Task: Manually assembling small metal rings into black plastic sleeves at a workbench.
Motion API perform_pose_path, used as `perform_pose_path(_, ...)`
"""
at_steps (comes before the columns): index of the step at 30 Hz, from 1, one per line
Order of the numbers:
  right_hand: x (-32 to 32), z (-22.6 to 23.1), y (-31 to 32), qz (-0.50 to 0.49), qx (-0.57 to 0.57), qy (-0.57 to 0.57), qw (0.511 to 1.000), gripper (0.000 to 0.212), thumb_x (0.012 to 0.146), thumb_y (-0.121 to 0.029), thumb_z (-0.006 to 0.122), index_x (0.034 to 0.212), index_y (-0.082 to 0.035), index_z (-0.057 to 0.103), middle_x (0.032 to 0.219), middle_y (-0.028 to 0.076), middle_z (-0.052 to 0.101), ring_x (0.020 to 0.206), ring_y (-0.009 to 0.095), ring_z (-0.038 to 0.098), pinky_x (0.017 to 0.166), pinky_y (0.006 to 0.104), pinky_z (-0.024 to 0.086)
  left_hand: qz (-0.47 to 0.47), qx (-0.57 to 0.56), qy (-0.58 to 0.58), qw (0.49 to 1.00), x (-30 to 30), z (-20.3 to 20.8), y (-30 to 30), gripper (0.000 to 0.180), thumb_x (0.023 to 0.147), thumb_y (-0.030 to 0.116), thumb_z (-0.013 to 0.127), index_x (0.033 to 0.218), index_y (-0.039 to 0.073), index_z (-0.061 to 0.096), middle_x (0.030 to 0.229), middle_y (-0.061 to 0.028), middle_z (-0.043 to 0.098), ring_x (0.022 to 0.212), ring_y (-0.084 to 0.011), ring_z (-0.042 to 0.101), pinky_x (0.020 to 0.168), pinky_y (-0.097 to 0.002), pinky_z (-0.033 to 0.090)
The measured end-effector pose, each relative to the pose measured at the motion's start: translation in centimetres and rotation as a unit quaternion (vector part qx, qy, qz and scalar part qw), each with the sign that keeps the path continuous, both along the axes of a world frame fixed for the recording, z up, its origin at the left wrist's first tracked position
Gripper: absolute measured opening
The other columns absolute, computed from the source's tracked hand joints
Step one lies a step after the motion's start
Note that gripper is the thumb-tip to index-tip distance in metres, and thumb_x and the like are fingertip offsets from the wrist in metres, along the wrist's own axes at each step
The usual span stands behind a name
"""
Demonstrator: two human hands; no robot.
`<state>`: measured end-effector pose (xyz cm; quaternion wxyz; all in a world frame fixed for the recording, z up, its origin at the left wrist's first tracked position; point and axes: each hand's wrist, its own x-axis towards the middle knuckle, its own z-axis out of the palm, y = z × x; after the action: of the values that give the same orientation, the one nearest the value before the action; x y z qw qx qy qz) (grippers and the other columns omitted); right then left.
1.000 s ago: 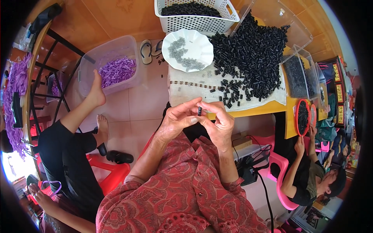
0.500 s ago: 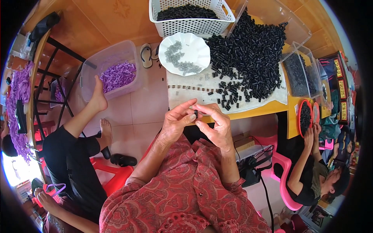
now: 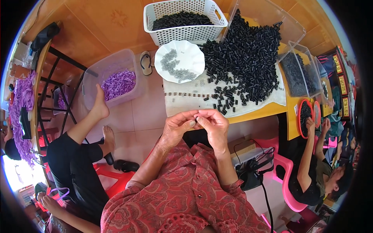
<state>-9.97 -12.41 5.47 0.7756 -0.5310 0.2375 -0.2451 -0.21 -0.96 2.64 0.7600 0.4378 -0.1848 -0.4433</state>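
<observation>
Between my fingertips: a small black piece (image 3: 196, 119), mostly covered by my thumbs and forefingers, only a dark bit of it showing, so I cannot tell its full shape.
Left hand (image 3: 177, 127): thumb and forefinger pinched closed on the piece.
Right hand (image 3: 215, 127): thumb and forefinger closed on it too, tips meeting those of the left.
Table edge (image 3: 254, 117): yellow, passing by my fingertips in the view and running off to my right.
White cloth (image 3: 182, 104): a plain stretch ahead of my left hand, room to move.
Black heap (image 3: 244, 56): short loose pieces crowding my right, the nearest stragglers just beyond my right fingers.
Scalloped plate (image 3: 190, 52): white, bearing small clear pieces (image 3: 169, 64), its rim reaching past the cloth's left edge.
White basket (image 3: 186, 35): perforated, behind the plate.
Tiled floor (image 3: 145, 108): pink, spreading left of the table.
</observation>
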Motion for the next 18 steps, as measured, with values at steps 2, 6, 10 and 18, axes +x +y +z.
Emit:
perform_pose_path(2, 0.0, 0.1, -0.4, -0.006, 0.033, -0.011, 0.999, 0.018, 0.087, 0.005, 0.063, 0.105, 0.004, 0.061, 0.096, 0.011, 0.067, 0.083, 0.015, 0.066, 0.071, 0.0254, 0.058, 0.001, 0.006, 0.001, 1.0, 0.0, 0.3, -0.2, 0.034, 0.094, 0.001, 0.056, 0.128, 0.0, 0.055, 0.113, -0.0104, 0.064, 0.099, -0.0174, 0.063, 0.088, -0.0322, 0.054)
perform_pose_path(6, -0.1, -0.3, -0.9, -0.023, 0.012, -0.033, 0.999, 0.017, 0.086, 0.005, 0.064, 0.104, 0.004, 0.061, 0.098, 0.013, 0.068, 0.085, 0.015, 0.065, 0.075, 0.0253, 0.057, -0.021, -0.01, 0.058, 0.998, 0.0, 0.0, -0.4, 0.033, 0.097, 0.005, 0.053, 0.13, 0.001, 0.054, 0.115, -0.0096, 0.064, 0.096, -0.0164, 0.064, 0.087, -0.0314, 0.054)
perform_pose_path(10, -0.4, -0.3, -1.1, -0.035, 0.006, -0.038, 0.999, 0.019, 0.087, 0.005, 0.063, 0.105, 0.004, 0.061, 0.1, 0.015, 0.068, 0.087, 0.015, 0.065, 0.076, 0.0259, 0.056, -0.021, -0.001, 0.066, 0.998, -0.2, 0.4, -0.8, 0.035, 0.095, 0.004, 0.054, 0.13, 0.002, 0.054, 0.114, -0.009, 0.064, 0.094, -0.0155, 0.064, 0.086, -0.0312, 0.054)
perform_pose_path(18, -1.1, -0.1, -1.6, -0.011, 0.007, -0.052, 0.999, 0.022, 0.089, 0.005, 0.061, 0.111, 0.005, 0.061, 0.104, 0.016, 0.067, 0.091, 0.016, 0.065, 0.079, 0.0264, 0.055, -0.02, -0.023, 0.047, 0.998, -0.5, 0.1, -1.3, 0.038, 0.092, 0.001, 0.058, 0.13, 0.002, 0.055, 0.11, -0.0095, 0.066, 0.094, -0.0165, 0.064, 0.084, -0.031, 0.054)
